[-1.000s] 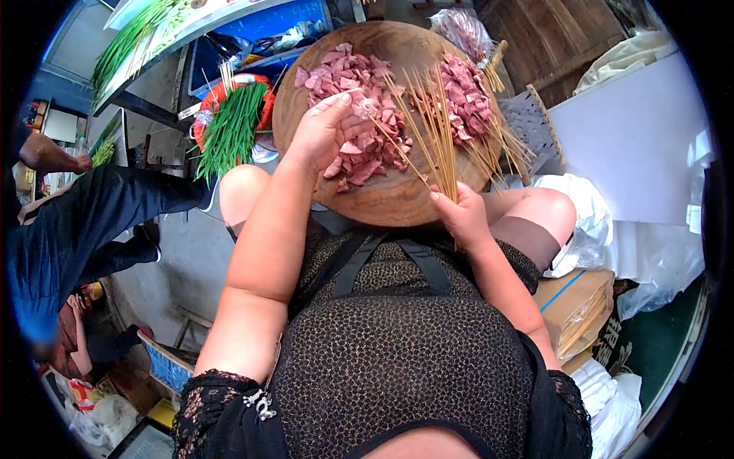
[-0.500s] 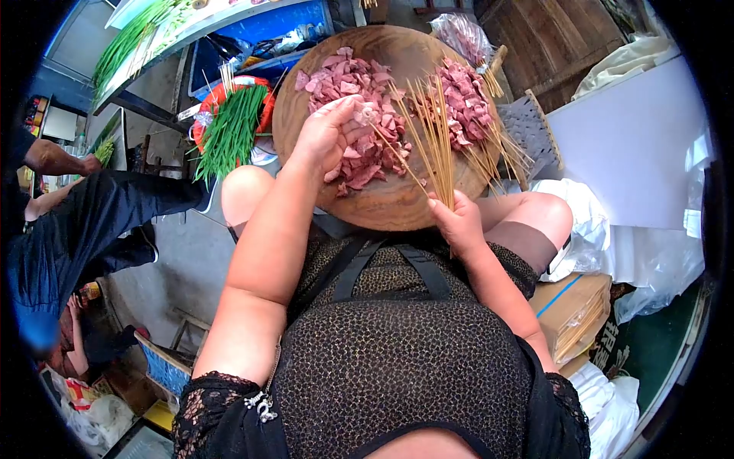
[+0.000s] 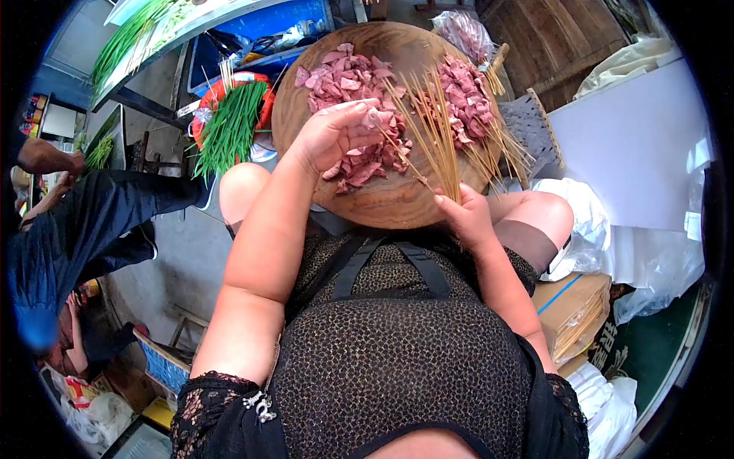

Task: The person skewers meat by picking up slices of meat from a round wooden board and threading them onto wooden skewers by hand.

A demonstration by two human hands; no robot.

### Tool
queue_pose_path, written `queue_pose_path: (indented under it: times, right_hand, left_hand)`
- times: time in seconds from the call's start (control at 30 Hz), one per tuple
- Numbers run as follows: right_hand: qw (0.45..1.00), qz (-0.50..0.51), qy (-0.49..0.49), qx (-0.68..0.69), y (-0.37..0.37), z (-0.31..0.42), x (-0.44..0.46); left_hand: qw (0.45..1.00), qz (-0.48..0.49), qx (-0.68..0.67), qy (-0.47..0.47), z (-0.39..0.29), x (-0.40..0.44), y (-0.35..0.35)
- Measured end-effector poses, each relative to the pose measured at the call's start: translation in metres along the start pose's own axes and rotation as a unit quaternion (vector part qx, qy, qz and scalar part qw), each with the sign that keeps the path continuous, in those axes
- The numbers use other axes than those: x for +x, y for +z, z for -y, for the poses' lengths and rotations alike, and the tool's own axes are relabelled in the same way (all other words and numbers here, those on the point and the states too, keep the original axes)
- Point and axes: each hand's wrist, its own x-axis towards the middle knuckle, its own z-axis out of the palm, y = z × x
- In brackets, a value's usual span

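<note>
Gripping a bundle of thin tan wooden skewers [image 3: 441, 145] in the right hand [image 3: 468, 217], right of centre. Pinching a pale pink meat slice [image 3: 371, 118] at one tip with the left hand [image 3: 335, 136], upper centre, over a round brown wooden board [image 3: 375, 210].

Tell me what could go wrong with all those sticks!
The left hand is up at the end of one stick, so it might get poked. The right hand grips a bunch of sticks, and some could slip out. Loose sticks reach past the edge of the board beside the meat, so a bump might knock them off.
</note>
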Motion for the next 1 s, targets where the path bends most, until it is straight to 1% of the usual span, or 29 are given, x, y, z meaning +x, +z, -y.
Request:
queue_pose_path:
  times: [0.1, 0.17, 0.23, 0.3, 0.4, 0.43, 0.47, 0.5, 0.53, 0.57, 0.6, 0.63, 0.7, 0.73, 0.8, 0.83, 0.9, 0.93, 0.97, 1.0]
  right_hand:
    - [0.999, 0.016, -0.005, 0.035, 0.009, 0.002, -0.002]
    - [0.994, 0.031, 0.04, 0.093, 0.016, 0.007, -0.004]
    - [0.993, 0.027, 0.046, 0.103, 0.023, 0.011, -0.005]
    - [0.992, 0.023, 0.048, 0.113, 0.027, 0.01, -0.004]
    - [0.992, 0.01, 0.047, 0.119, 0.032, 0.008, -0.003]
    - [0.992, 0.012, 0.046, 0.119, 0.031, 0.008, -0.002]
    - [0.991, 0.004, 0.041, 0.126, 0.029, 0.008, 0.0]
    - [0.99, -0.004, 0.037, 0.133, 0.026, 0.008, 0.001]
    - [0.989, -0.014, 0.034, 0.141, 0.023, 0.008, 0.002]
    - [0.991, -0.026, 0.033, 0.125, 0.019, 0.009, 0.004]
    - [0.99, -0.021, 0.032, 0.134, 0.014, 0.009, 0.003]
    - [0.989, -0.014, 0.031, 0.142, 0.012, 0.009, 0.003]
    - [0.99, -0.016, 0.026, 0.138, 0.014, 0.005, 0.003]
    - [0.99, -0.02, 0.023, 0.134, 0.015, 0.004, 0.003]
    - [0.99, -0.014, 0.03, 0.139, 0.021, 0.006, -0.001]
    - [0.989, -0.009, 0.04, 0.139, 0.021, 0.006, -0.004]
    - [0.99, -0.004, 0.039, 0.138, 0.017, 0.002, -0.005]
    - [0.99, 0.005, 0.036, 0.136, 0.016, 0.001, -0.004]
    - [0.99, 0.015, 0.035, 0.134, 0.016, 0.0, -0.004]
    - [0.99, 0.015, 0.032, 0.136, 0.017, 0.002, -0.005]
  left_hand:
    - [1.0, 0.004, -0.006, -0.022, 0.011, -0.002, 0.004]
    - [0.999, 0.027, -0.003, -0.036, 0.025, 0.0, 0.004]
    - [0.998, 0.02, -0.028, -0.062, 0.038, -0.007, 0.017]
    - [0.999, 0.006, -0.011, -0.046, 0.052, -0.013, 0.024]
    - [0.995, 0.014, 0.079, -0.062, 0.061, -0.017, 0.026]
    - [0.995, 0.012, 0.079, -0.06, 0.056, -0.017, 0.022]
    - [0.981, 0.002, 0.195, -0.022, 0.048, -0.016, 0.015]
    - [0.951, -0.008, 0.308, 0.015, 0.039, -0.014, 0.005]
    - [0.882, -0.086, 0.442, 0.136, 0.037, -0.011, -0.017]
    - [0.914, -0.145, 0.368, 0.09, 0.024, -0.012, -0.029]
    - [0.665, -0.22, 0.699, 0.141, 0.002, -0.025, -0.025]
    - [0.638, -0.233, 0.727, 0.097, -0.002, -0.025, -0.036]
    - [0.592, -0.255, 0.761, 0.072, 0.009, -0.019, -0.046]
    - [0.59, -0.255, 0.763, 0.073, 0.014, -0.017, -0.05]
    - [0.566, -0.274, 0.767, 0.129, 0.018, -0.017, -0.049]
    - [0.567, -0.27, 0.768, 0.129, 0.016, -0.018, -0.045]
    - [0.733, -0.299, 0.606, 0.084, 0.006, -0.025, -0.039]
    - [0.842, -0.274, 0.458, 0.08, 0.008, -0.021, -0.053]
    - [0.935, -0.214, 0.27, 0.085, 0.008, -0.02, -0.058]
    - [0.953, -0.217, 0.196, 0.084, 0.004, -0.024, -0.047]
